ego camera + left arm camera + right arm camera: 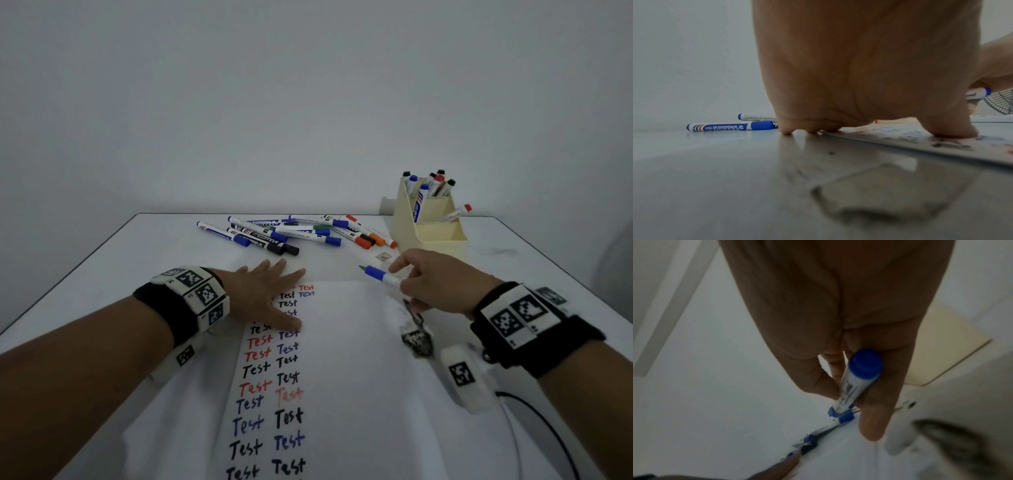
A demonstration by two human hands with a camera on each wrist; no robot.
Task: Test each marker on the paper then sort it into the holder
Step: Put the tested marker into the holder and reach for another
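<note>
The head view looks forward and down over the table [137, 260]. The left wrist view sits low against it; the right wrist view looks down from above. All share the loose markers [274, 233].

White table [144, 246] sits vs a plain grey wall [308, 85]. A stained rag [416, 337] lies on the right w/ a black cable [541, 416] looping near it. A wire fan guard [1001, 102] shows at the far right edge.
</note>
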